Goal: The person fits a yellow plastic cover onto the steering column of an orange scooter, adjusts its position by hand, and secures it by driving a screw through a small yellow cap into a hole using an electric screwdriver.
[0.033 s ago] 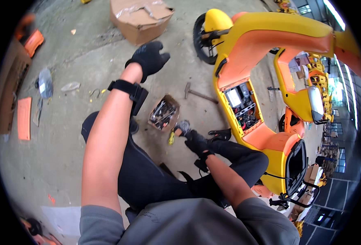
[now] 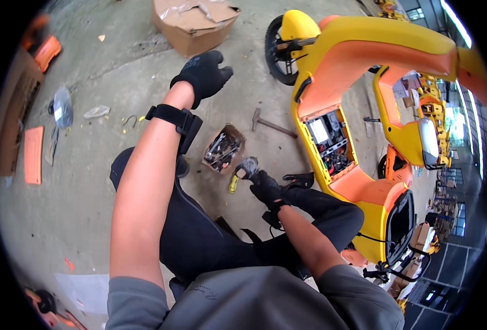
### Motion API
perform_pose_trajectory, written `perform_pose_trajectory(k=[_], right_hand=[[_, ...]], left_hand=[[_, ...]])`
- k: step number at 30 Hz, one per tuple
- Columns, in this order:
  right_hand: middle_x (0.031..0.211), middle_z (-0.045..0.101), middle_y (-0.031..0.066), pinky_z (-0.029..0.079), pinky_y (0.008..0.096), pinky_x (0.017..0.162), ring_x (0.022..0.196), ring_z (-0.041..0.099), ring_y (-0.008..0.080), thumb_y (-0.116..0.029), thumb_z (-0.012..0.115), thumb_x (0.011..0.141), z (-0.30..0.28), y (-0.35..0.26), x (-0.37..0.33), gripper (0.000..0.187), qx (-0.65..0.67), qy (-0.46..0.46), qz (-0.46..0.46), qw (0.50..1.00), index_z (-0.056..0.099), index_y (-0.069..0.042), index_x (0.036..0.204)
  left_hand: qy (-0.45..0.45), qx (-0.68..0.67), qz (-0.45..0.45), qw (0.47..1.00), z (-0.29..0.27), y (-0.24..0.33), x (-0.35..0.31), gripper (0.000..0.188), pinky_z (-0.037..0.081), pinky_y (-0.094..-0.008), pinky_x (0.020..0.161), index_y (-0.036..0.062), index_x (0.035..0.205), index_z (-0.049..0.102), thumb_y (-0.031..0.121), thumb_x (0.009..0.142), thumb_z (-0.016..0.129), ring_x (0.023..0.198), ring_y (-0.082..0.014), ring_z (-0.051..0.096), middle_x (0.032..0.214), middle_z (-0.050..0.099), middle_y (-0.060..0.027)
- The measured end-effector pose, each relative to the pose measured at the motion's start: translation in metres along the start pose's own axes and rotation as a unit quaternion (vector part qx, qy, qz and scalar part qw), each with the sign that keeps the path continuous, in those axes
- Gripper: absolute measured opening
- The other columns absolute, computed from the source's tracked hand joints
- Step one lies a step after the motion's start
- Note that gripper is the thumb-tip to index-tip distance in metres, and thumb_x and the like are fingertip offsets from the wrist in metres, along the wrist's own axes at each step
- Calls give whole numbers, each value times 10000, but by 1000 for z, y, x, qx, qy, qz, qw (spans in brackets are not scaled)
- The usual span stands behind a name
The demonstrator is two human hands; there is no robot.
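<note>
My left hand (image 2: 204,77), in a black glove, is held out over the floor, short of the large cardboard box. Its fingers are curled in and the thumb stands a little apart; whatever the palm may hold is hidden. Low by my right knee, my gloved right hand (image 2: 266,190) is closed, fingertips beside a greyish clear-wrapped bundle (image 2: 248,165). I cannot tell whether it grips that bundle. A yellow-handled tool (image 2: 233,183) lies alongside. Just beyond is a small open carton (image 2: 233,163) of metal tools and small parts. A hammer (image 2: 275,128) rests on the floor.
On the right stands a yellow and orange scooter (image 2: 331,60), its floor compartment (image 2: 327,137) open on wiring. The large cardboard box (image 2: 197,30) sits ahead. Leftward lie an orange panel (image 2: 34,155), a plastic-bagged part (image 2: 62,108) and another carton (image 2: 13,121). More scooters stand far right.
The whole view has shifted slightly, so the floor things appear a little higher and further right. Both hands keep nearly the same pose.
</note>
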State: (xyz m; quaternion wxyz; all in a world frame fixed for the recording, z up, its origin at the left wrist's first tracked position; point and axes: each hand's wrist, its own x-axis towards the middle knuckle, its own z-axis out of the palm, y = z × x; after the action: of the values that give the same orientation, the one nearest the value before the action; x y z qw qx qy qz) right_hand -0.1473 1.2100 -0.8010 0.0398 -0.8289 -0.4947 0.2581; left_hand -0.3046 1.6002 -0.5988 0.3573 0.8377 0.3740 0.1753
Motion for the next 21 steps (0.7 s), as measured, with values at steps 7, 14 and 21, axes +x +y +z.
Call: perform_pose_trajectory(k=[7, 14, 21], right_hand=[[1050, 677, 211, 526, 545, 815, 973, 642, 431, -264, 766, 758, 34, -29, 61, 769, -145, 33, 8, 989, 485, -33, 1436], [872, 625, 108, 457, 456, 645, 807, 606, 286, -163, 587, 874, 78, -54, 102, 467, -320, 76, -99, 939, 609, -54, 1327], [899, 635, 111, 492, 456, 682, 869, 625, 310, -183, 576, 916, 95, -67, 109, 311, -289, 23, -88, 953, 630, -56, 1195]], left_hand=[[0, 72, 0, 997, -10, 5, -20, 442, 523, -493, 967, 22, 1150, 660, 395, 914, 651, 1119, -419, 656, 1154, 702, -242], [-20, 63, -10, 998, -12, 16, -20, 488, 519, -470, 961, -12, 1278, 614, 311, 922, 697, 1117, -399, 651, 1197, 680, -236], [-26, 49, -53, 997, -12, 24, -12, 455, 524, -480, 942, -12, 1260, 619, 275, 913, 683, 1096, -409, 651, 1165, 686, -229]])
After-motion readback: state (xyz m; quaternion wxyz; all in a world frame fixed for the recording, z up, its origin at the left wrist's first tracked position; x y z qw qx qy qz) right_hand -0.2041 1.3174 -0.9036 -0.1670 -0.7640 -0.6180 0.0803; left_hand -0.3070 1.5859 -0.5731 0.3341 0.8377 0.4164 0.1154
